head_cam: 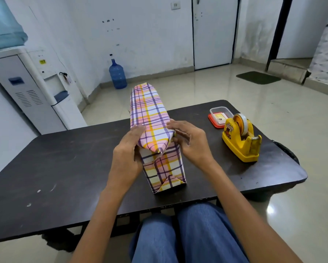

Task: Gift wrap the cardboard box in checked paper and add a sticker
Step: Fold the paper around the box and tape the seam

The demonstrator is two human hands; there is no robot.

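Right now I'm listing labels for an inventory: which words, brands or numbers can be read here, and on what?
No text is legible.
Yellow label on the water dispenser: too blurred to read.
Printed picture on the yellow tape dispenser: no readable lettering.
Card inside the plastic container: too small to read.

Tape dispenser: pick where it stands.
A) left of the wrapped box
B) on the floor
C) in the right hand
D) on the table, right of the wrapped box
D: the tape dispenser stands on the table, right of the wrapped box, beside the plastic container.
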